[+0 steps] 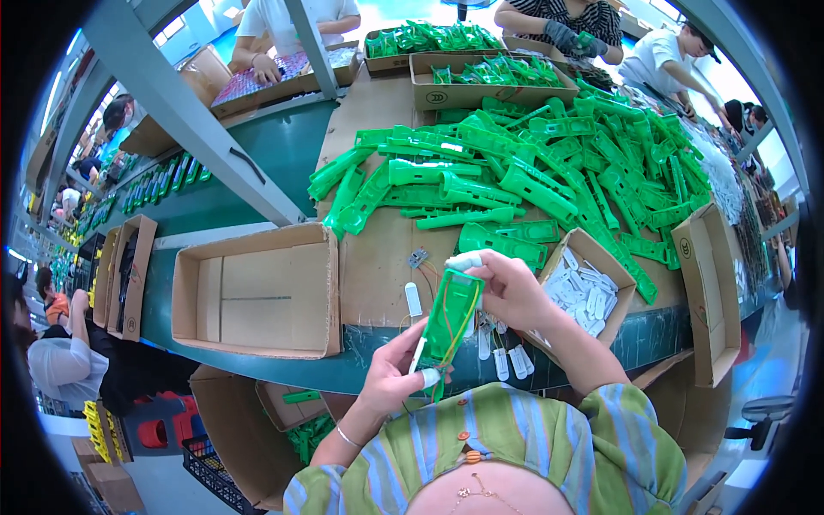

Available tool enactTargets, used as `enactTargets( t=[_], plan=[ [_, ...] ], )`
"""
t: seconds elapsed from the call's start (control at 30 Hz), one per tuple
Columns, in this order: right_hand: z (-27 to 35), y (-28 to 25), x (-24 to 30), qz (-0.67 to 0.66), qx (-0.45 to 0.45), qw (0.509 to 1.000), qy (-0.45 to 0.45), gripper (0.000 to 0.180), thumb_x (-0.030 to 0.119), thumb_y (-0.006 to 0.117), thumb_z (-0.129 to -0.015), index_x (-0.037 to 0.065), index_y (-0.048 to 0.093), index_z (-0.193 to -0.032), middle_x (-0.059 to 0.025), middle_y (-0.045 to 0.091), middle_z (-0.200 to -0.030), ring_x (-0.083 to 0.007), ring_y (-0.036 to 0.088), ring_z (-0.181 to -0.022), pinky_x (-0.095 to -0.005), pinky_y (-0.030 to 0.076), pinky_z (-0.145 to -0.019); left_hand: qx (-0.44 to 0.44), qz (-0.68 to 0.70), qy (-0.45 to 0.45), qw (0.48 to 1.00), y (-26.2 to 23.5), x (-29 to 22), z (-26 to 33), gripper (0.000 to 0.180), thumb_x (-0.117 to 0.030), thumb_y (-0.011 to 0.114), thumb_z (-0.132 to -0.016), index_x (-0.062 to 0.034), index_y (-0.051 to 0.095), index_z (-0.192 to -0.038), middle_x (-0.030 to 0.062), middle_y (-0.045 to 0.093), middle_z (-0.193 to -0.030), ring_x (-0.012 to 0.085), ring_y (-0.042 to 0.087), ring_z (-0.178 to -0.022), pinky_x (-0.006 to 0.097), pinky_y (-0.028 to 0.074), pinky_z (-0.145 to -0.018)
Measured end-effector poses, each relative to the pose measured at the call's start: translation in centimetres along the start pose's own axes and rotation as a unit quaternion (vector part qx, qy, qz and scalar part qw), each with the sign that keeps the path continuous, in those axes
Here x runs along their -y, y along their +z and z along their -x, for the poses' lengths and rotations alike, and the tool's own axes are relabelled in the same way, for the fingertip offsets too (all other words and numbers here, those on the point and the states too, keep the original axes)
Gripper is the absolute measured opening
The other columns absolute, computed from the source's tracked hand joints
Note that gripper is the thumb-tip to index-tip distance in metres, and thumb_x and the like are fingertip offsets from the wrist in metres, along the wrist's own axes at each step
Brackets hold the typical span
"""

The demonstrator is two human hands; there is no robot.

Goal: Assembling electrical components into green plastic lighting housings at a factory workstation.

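A long green plastic housing (452, 318) is held upright and slightly tilted between my two hands. Thin red and yellow wires run along its hollow inside. My left hand (398, 371) pinches its lower end, where a narrow white piece (418, 354) shows along the edge. At the upper end, my right hand (506, 287) grips the housing, fingertips covered in white. Just beyond the housing, a small wired circuit board (418, 257) and a white plastic piece (413, 299) lie on the cardboard. Several white pieces with wires (511, 360) hang at the bench edge.
A large heap of green housings (549, 172) covers the bench ahead. To the right stands a cardboard box of white parts (588, 292), with another box (708, 292) beyond it. An open cardboard box (257, 296) stands at left. Co-workers sit across the bench beyond metal posts (180, 94).
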State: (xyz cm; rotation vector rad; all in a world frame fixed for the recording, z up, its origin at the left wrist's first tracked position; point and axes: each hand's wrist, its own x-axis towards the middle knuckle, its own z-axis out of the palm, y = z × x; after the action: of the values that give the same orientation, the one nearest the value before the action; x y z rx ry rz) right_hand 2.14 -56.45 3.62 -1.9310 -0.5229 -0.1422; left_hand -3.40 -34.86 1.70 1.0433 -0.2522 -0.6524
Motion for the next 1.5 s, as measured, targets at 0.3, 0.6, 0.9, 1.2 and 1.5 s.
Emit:
enactTargets(
  t=[0.3, 0.6, 0.9, 1.2, 1.5],
  plan=[
    [0.0, 0.2, 0.1, -0.309, 0.083, 0.944, 0.074, 0.039, -0.004, 0.059, -0.078, 0.001, 0.049, -0.116, -0.0063, 0.059, -0.104, -0.0123, 0.056, -0.097, -0.0282, 0.047, -0.084, -0.038, 0.026, -0.034, 0.998, 0.5, -0.1, -0.1, 0.071, 0.002, 0.059, -0.066, 0.0013, 0.035, -0.133, 0.0087, 0.059, -0.097, 0.0161, 0.059, -0.081, 0.030, 0.048, -0.074],
    [-1.2, -11.8, -12.6, 0.524, -0.082, 0.825, 0.194, 0.057, 0.020, 0.077, -0.063, 0.002, 0.048, -0.109, -0.0179, 0.058, -0.095, -0.0313, 0.056, -0.093, -0.0395, 0.047, -0.079, -0.411, -0.280, 0.094, 0.862, -14.5, -6.2, 2.4, 0.047, -0.004, 0.052, -0.077, 0.0036, 0.040, -0.121, 0.0113, 0.056, -0.095, 0.0233, 0.060, -0.083, 0.033, 0.051, -0.072],
    [-0.8, -11.2, -5.6, 0.386, 0.003, 0.921, 0.046, 0.054, 0.014, 0.068, -0.062, 0.004, 0.052, -0.112, -0.0164, 0.057, -0.095, -0.0318, 0.058, -0.087, -0.0394, 0.048, -0.076, -0.188, -0.751, 0.324, 0.544, -1.5, -7.2, -4.8, 0.066, -0.025, 0.066, -0.075, -0.0003, 0.036, -0.129, 0.0179, 0.041, -0.127, 0.0354, 0.034, -0.122, 0.047, 0.024, -0.103],
    [6.9, -11.9, -1.7, 0.372, -0.071, 0.916, 0.136, 0.031, -0.002, 0.061, -0.063, 0.002, 0.057, -0.093, -0.0153, 0.055, -0.084, -0.0343, 0.055, -0.083, -0.0396, 0.047, -0.070, -0.060, -0.584, 0.100, 0.803, -0.6, -1.6, -7.6, 0.059, -0.009, 0.066, -0.068, -0.0002, 0.040, -0.120, 0.0128, 0.055, -0.100, 0.0267, 0.058, -0.083, 0.033, 0.046, -0.069],
    [11.9, -8.3, -9.0, 0.448, -0.048, 0.877, 0.165, 0.014, -0.004, 0.053, -0.067, 0.001, 0.056, -0.079, -0.0155, 0.053, -0.074, -0.0336, 0.055, -0.075, -0.0436, 0.044, -0.064, -0.173, -0.532, 0.099, 0.823, 0.6, -0.8, -6.1, 0.080, -0.015, 0.069, -0.071, -0.0020, 0.024, -0.136, 0.0141, 0.051, -0.110, 0.0223, 0.051, -0.091, 0.034, 0.043, -0.082]
  ],
)
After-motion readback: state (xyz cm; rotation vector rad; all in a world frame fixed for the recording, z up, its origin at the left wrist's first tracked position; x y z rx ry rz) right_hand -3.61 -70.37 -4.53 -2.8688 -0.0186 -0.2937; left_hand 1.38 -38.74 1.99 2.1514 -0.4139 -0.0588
